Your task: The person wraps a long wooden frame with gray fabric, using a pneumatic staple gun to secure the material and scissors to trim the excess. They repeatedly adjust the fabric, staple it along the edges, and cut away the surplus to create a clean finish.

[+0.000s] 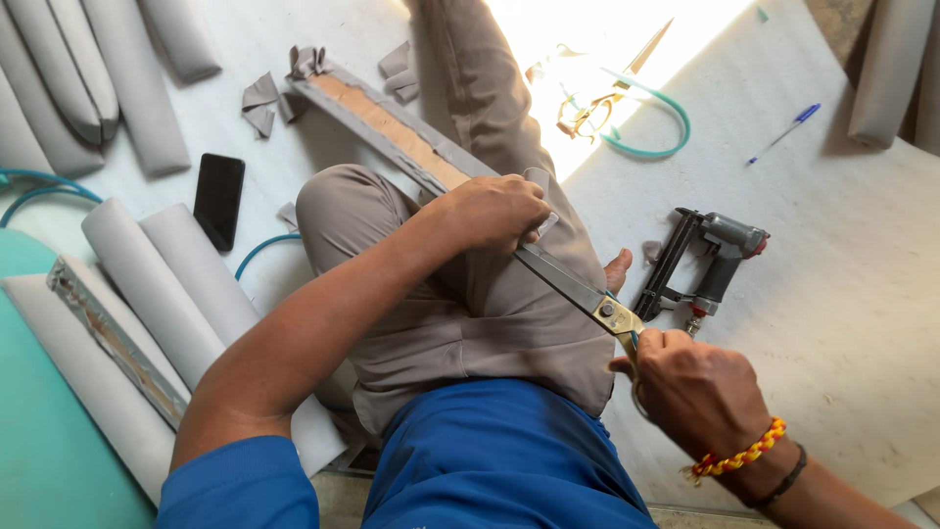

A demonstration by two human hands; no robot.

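I sit on the floor with a long narrow wooden panel (pixel 392 127) wrapped in grey fabric lying across my lap. My left hand (pixel 494 211) grips the near end of the panel and pinches the grey fabric there. My right hand (pixel 700 392) holds the handles of large scissors (pixel 578 289). Their long blades point up and left, and the tips reach the fabric under my left hand.
A pneumatic stapler (pixel 710 264) lies on the floor right of my knee. A second pair of scissors (pixel 607 98) and a teal hose (pixel 651 118) lie in sunlight. A black phone (pixel 218 199), a blue pen (pixel 783 132), grey scraps (pixel 262 101) and covered grey panels (pixel 147 284) surround me.
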